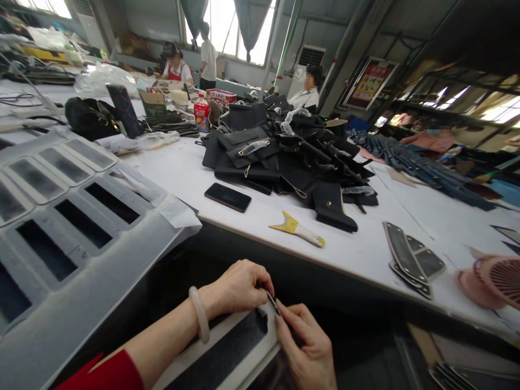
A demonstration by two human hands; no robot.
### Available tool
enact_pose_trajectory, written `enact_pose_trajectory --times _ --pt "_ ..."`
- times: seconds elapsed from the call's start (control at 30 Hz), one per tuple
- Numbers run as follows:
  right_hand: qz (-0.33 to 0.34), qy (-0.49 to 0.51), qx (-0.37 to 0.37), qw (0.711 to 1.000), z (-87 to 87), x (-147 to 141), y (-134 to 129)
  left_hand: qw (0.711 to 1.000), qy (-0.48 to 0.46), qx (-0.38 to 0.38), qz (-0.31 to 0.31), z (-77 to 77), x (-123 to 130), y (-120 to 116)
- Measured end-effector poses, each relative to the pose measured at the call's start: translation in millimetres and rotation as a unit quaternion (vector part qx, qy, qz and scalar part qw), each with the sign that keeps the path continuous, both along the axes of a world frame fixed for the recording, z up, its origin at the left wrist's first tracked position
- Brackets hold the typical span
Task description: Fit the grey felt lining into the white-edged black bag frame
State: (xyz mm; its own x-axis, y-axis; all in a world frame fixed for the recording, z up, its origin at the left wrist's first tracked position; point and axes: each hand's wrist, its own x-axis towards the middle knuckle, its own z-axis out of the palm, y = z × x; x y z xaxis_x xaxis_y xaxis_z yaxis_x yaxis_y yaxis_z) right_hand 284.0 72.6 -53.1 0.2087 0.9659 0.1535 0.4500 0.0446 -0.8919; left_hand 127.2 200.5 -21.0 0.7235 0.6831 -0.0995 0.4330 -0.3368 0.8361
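A pale panel (240,374) with a dark strip (227,355) along it lies low in the head view, in front of my body. My left hand (241,287), with a pale bangle (199,314) on the wrist, pinches a small dark, thin piece (273,303) at the panel's far end. From the right, my right hand (304,341) grips the same thin piece between thumb and fingers. The two hands are close together, their fingertips nearly meeting. What the piece is exactly is too small to tell.
On the white table (170,173) lie a black phone (228,196), a yellow tool (298,229), a heap of black leather pieces (284,151) and dark flat pieces (412,254). A pink fan (489,281) stands right; a grey slotted sheet (93,271) lies left. Several people are behind.
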Motion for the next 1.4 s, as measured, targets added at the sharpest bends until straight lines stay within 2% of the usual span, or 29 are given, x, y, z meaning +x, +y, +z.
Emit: enact_pose_trajectory --times 0.2,0.33,0.47,0.57,0.7,0.77,0.87,0.93,1.0,1.07,1.13,1.27,1.4 --pt "0.155 -0.155 0.036 0.975 16.5 13.0 6.7 1.000 -0.021 0.005 -0.016 -7.5 -2.1 1.3" --pt "0.190 -0.265 0.078 0.942 24.7 12.2 10.0 0.999 -0.040 0.015 -0.028 -6.3 -3.8 1.0" --pt "0.210 -0.372 0.159 0.890 29.5 1.7 13.6 0.997 -0.048 0.010 -0.054 -1.8 -4.6 3.7" --pt "0.220 -0.432 0.188 0.854 27.6 -6.7 15.5 0.997 -0.034 -0.004 -0.068 2.0 -4.7 8.4" --pt "0.213 -0.466 0.191 0.837 22.7 -11.4 13.0 0.997 0.010 -0.032 -0.077 6.4 -3.1 13.4" --pt "0.206 -0.447 0.192 0.849 23.3 -10.1 11.4 0.996 0.034 -0.036 -0.071 8.8 -1.1 13.5" --pt "0.212 -0.358 0.135 0.899 29.0 -3.1 13.3 0.995 0.069 -0.042 -0.060 12.5 2.5 12.0" --pt "0.212 -0.260 0.044 0.941 33.8 5.0 19.5 0.993 0.090 -0.054 -0.056 14.6 4.4 11.3" --pt "0.186 -0.114 -0.083 0.972 36.2 14.5 29.2 0.991 0.106 -0.068 -0.056 15.9 6.0 11.5" --pt "0.162 0.040 -0.205 0.964 34.8 23.2 40.3 0.988 0.117 -0.082 -0.059 16.7 7.5 12.8" --pt "0.165 0.144 -0.285 0.933 30.2 29.5 49.9 0.985 0.127 -0.093 -0.069 17.8 9.2 15.0" --pt "0.208 0.212 -0.343 0.891 22.5 33.5 59.9 0.978 0.152 -0.101 -0.098 22.1 12.6 19.5" --pt "0.235 0.209 -0.357 0.880 26.3 30.6 64.4 0.975 0.160 -0.088 -0.129 28.5 14.3 22.1"
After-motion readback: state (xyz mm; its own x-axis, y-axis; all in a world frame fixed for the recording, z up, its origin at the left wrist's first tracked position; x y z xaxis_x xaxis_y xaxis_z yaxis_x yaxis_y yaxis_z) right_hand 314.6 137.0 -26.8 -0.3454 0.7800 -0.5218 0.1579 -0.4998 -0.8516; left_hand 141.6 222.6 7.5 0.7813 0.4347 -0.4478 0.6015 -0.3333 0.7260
